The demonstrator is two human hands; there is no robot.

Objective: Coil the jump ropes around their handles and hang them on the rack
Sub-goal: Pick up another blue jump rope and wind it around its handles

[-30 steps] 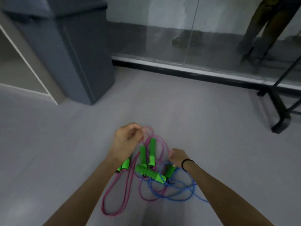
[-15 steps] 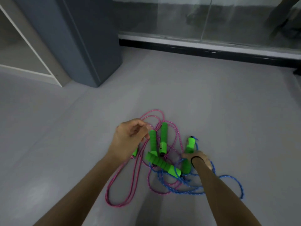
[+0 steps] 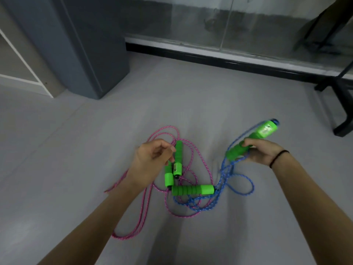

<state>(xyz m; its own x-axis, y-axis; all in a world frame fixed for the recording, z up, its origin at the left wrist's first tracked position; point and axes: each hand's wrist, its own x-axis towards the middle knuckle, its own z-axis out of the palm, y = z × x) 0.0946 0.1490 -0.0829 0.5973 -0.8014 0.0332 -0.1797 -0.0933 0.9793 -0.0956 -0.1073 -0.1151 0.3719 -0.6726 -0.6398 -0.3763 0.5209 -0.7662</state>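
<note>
Right hand (image 3: 261, 153) has raised the blurred blue-rope handle (image 3: 236, 152), gripping it, left hand (image 3: 150, 159) curled, grasp hidden, unclear.

Jump ropes (image 3: 191, 189) tangled on floor (image 3: 57, 169), centre frame; cabinet (image 3: 91, 44) behind, upper left; glass partition (image 3: 248, 25) along top edge; stand foot (image 3: 343, 129) at right edge.

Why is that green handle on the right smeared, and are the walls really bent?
Head view: the green handle in the right hand is motion-blurred, the pink rope on the floor is sharp. Head view: the wide lens bows the black baseboard. Head view: dim, soft light; the glass wall carries faint reflections.
</note>
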